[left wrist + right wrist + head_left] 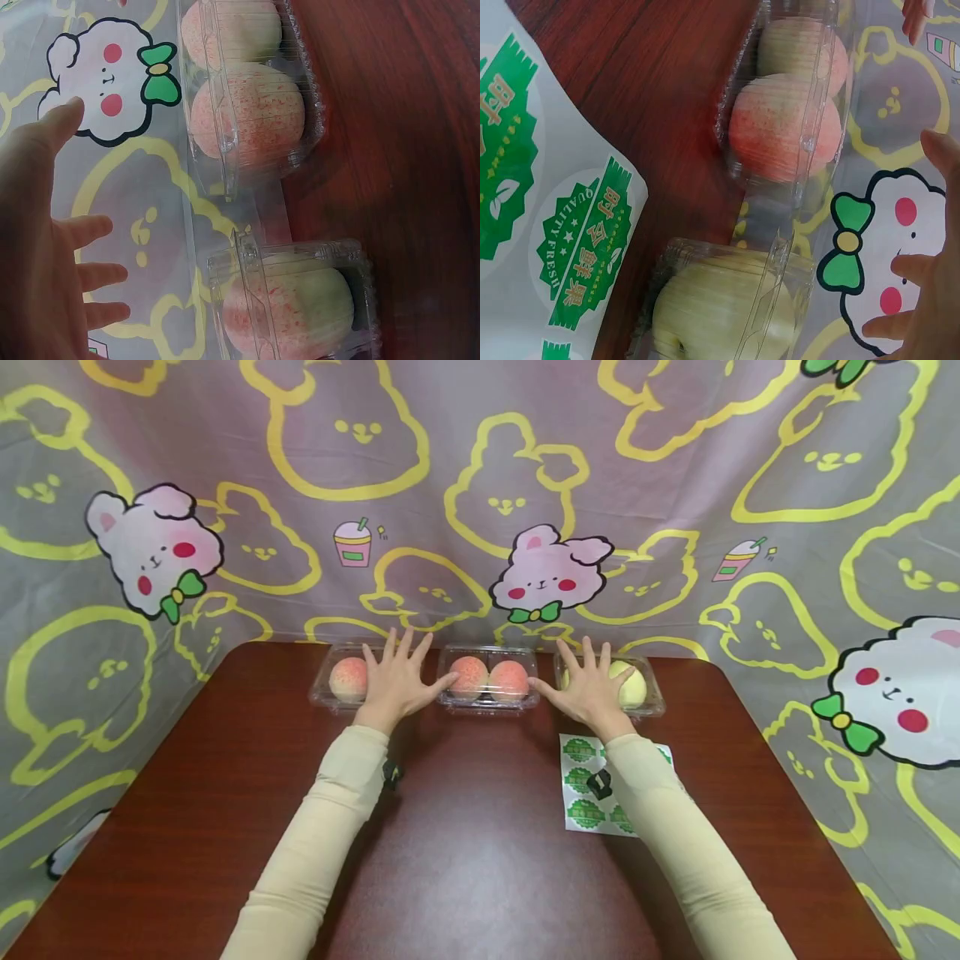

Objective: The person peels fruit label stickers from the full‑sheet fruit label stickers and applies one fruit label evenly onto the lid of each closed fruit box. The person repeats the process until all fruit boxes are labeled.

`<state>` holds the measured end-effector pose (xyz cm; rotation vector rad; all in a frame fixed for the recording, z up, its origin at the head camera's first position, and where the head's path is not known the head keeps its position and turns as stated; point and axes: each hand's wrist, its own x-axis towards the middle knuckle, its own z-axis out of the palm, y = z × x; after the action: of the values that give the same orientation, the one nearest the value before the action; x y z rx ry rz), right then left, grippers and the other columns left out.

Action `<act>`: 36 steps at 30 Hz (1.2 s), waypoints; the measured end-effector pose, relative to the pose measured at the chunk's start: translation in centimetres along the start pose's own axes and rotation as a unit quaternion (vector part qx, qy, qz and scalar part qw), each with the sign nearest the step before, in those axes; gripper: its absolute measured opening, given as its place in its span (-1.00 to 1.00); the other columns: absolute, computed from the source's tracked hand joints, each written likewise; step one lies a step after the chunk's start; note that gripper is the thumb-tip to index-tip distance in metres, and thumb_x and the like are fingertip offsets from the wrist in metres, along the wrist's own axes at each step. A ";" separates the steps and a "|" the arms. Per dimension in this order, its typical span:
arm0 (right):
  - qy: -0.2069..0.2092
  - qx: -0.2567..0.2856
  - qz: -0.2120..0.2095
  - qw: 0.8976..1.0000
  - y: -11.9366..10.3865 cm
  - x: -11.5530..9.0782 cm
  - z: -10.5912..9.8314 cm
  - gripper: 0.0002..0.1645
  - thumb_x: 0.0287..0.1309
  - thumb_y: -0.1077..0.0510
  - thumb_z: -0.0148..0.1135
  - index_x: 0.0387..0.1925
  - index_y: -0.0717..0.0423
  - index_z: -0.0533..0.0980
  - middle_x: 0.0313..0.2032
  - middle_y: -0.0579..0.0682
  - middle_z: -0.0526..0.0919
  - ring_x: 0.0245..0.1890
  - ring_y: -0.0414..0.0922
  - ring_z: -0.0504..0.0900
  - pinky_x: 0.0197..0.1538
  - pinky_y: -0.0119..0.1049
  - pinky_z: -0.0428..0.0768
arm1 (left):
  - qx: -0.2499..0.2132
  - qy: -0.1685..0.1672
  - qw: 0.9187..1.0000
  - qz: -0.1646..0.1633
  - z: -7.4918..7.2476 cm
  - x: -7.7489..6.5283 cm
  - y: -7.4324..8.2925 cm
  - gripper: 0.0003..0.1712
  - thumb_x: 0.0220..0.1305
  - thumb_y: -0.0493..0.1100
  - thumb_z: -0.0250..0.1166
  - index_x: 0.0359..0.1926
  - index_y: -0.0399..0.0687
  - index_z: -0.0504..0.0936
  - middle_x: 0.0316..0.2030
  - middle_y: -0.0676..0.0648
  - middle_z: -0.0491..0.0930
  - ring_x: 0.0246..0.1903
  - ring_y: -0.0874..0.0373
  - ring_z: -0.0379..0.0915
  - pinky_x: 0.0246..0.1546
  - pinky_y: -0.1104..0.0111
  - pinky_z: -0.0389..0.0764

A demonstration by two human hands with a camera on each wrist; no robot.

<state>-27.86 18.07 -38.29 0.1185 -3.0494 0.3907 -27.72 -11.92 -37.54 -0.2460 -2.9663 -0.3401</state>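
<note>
Three lidded clear plastic boxes stand in a row at the table's back edge. My left hand, fingers spread wide, reaches over the left box, which shows a pink peach; its right part is hidden by the hand. Fingers also spread, my right hand overlaps the right box, where pale yellow-green fruit shows. Between the hands, the middle box has two peaches side by side. Both thumbs point inward toward that box's ends. Neither hand grips anything.
A white sheet of round green stickers lies on the brown table, partly under my right forearm. Patterned cloth hangs close behind the boxes and along both sides. Small black wrist mounts sit below the forearms.
</note>
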 end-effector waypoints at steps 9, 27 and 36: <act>0.033 0.033 -0.056 0.997 -0.4 -0.2 -0.1 -0.01 0.21 -0.41 0.01 0.44 0.11 0.11 0.45 0.30 0.12 0.47 0.28 0.07 0.45 0.27 0.08 | -0.023 0.011 0.999 0.024 0.0 -0.4 -0.2 -0.14 0.29 0.40 -0.01 0.46 0.07 0.16 0.50 -0.15 0.07 0.52 -0.14 -0.11 0.47 -0.19 -0.12; 0.035 0.108 -0.092 0.989 -0.8 -1.1 1.4 -0.39 0.26 0.00 0.16 0.18 0.37 0.41 0.17 0.37 0.51 0.30 0.25 0.39 0.37 0.09 0.34 | -0.158 0.066 0.983 0.062 2.5 -1.6 0.5 -0.54 0.35 -0.10 0.17 0.20 -0.21 0.50 0.16 -0.28 0.55 0.18 -0.16 0.49 0.21 0.04 0.48; 0.049 0.144 -0.098 0.983 -1.5 -1.7 1.9 -0.52 0.24 0.09 0.19 0.04 0.39 0.52 0.04 0.34 0.61 0.14 0.23 0.54 0.22 0.07 0.47 | -0.183 0.063 0.980 0.043 3.5 -1.9 0.8 -0.59 0.33 -0.18 0.17 0.16 -0.25 0.52 0.11 -0.30 0.58 0.15 -0.17 0.52 0.17 0.06 0.52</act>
<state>-26.15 16.28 -39.91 0.3987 -2.8304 0.7932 -26.18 -10.59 -41.10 -0.3751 -2.7396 -0.8568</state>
